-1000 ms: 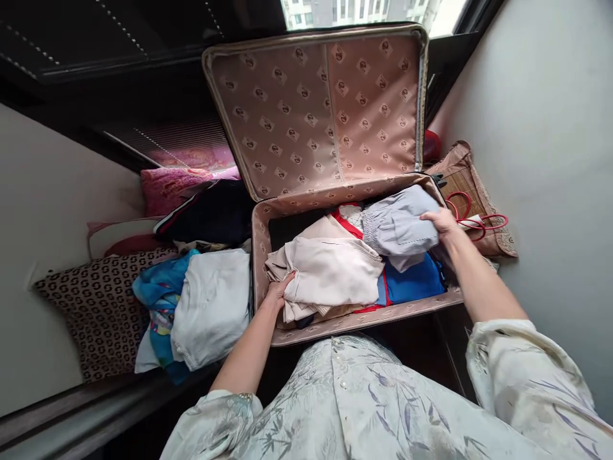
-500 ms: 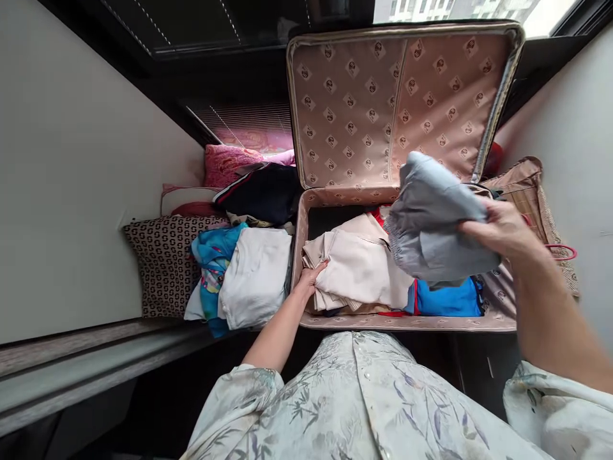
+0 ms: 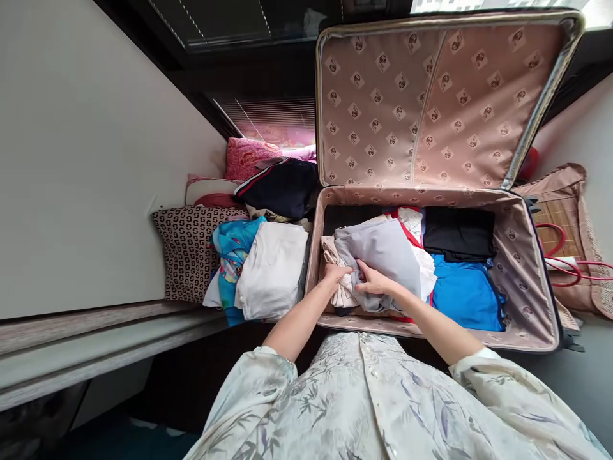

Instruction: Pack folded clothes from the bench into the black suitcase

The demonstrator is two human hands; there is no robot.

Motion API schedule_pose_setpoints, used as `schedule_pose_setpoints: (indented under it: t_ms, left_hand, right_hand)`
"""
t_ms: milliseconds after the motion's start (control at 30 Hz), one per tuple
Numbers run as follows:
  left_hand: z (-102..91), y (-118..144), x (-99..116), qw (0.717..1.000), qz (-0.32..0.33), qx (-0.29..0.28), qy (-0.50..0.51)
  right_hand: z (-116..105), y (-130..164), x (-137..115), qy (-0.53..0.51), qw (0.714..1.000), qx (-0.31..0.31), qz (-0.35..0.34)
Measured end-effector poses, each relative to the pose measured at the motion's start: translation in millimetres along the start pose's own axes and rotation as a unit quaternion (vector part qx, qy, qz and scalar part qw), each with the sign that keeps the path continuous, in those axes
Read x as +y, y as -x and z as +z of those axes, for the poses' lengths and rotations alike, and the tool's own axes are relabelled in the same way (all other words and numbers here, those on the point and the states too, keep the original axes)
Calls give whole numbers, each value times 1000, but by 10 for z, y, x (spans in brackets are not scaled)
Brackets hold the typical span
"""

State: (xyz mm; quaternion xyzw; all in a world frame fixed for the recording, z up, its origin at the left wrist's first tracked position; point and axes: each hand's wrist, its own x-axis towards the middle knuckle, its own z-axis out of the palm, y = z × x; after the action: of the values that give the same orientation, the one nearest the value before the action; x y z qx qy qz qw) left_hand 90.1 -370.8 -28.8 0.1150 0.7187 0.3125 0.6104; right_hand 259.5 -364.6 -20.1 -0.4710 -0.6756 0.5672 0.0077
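An open suitcase [image 3: 522, 268] with a patterned beige lining lies before me, its lid [image 3: 431, 102] propped upright. Folded clothes fill the left half: a grey garment [image 3: 387, 252] lies on top of a beige pile [image 3: 335, 255]. My right hand [image 3: 373, 281] grips the grey garment's near edge. My left hand [image 3: 338, 275] rests beside it on the beige pile, touching the grey cloth. To the right in the case lie a blue garment [image 3: 467, 297] and a black one [image 3: 460, 233].
Left of the case sits a heap of clothes: a white folded piece [image 3: 272, 268], a blue printed one [image 3: 232, 246], a dark jacket [image 3: 282, 185]. Patterned cushions [image 3: 184, 246] lean on the white wall. A woven bag [image 3: 569, 217] with red handles lies to the right.
My right hand carried the grey garment from the suitcase's right side, up through the air, and down onto the beige pile at the left. A black garment now shows where it lay.
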Motion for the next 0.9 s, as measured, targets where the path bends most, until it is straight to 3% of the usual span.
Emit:
schedule_pose_setpoints:
  t_ms: [100,167,233,367,467,600,733,833,900]
  left_hand:
    - [52,89,53,1000,8,29,-7]
    - [35,206,122,1000,20,11,-2]
    - [17,356,243,998,54,-41,9]
    - [-4,662,704,972,162,-165,51]
    - [-145,849,1201,952,215,-207,66]
    - [-647,980,1906,947,246,-199,57]
    - [-1406,868,2532,948,289,-120,63]
    - [-2029,594,2835,942,305,-89,104]
    - [-2404,345,2905,937,313,-74,134]
  right_hand:
    - [-178,132,-16,-63,998,-19,13]
    - [-198,298,-55,-75,997,37,-4]
    - [-196,498,-99,-68,989,124,-39]
    - [-287,785,-309,-12,959,264,-98]
    - [-432,776,-717,36,937,323,-126]
    - [-665,526,-1559,96,913,357,-171]
    - [-849,50,-2477,166,893,351,-226]
    - [-799,-512,-3045,220,884,320,-259]
    - [-619,-973,-3289,258,881,297,-264]
